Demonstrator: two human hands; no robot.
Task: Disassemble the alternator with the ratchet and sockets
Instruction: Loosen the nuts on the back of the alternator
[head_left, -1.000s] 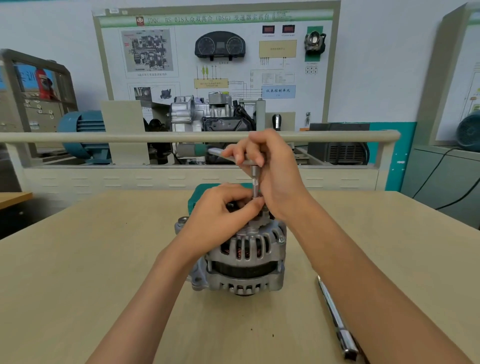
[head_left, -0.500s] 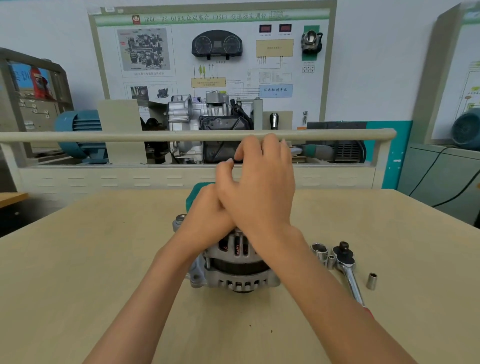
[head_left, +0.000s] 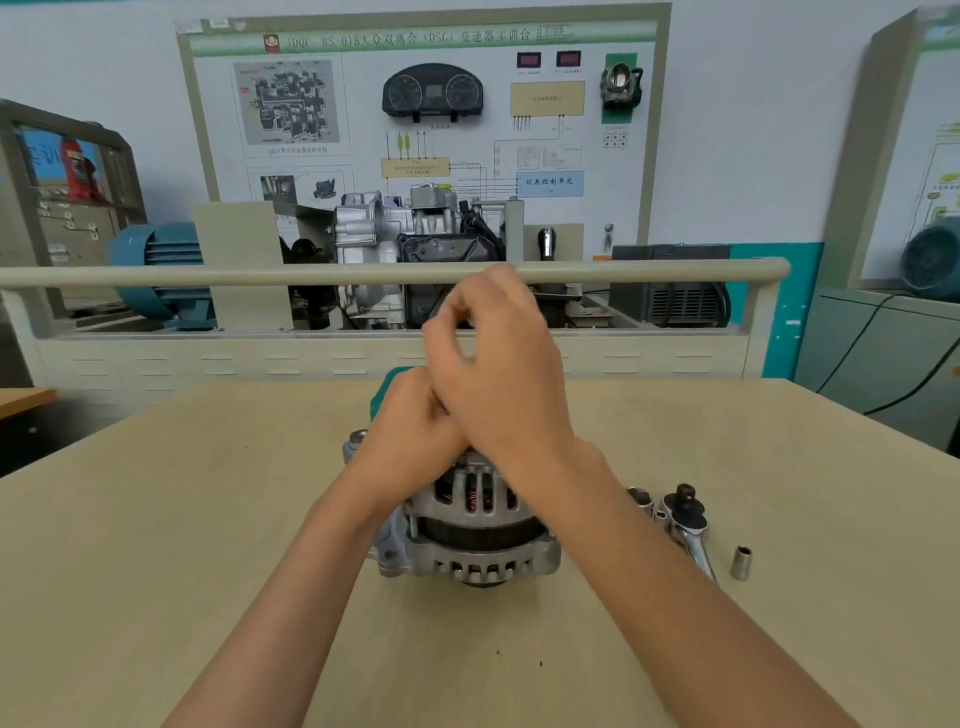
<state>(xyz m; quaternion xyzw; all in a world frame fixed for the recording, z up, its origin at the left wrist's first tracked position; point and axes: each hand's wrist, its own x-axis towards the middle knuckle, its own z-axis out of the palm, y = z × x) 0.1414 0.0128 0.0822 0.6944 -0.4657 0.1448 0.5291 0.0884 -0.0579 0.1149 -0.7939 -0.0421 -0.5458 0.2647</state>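
2 hands (head_left: 467, 395) curled atop 1 alternator (head_left: 467, 525), grip unclear; 1 ratchet (head_left: 688, 525), 1 loose socket (head_left: 740, 562)

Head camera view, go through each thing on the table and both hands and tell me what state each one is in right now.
alternator: upright on the table, housing still assembled.
left hand: on top of the alternator, fingers hidden.
right hand: above the left hand, fingers curled; any tool in it is hidden.
ratchet: lying on the table, unheld.
loose socket: standing upright, alone.
sockets by the ratchet head: on the table, unheld.
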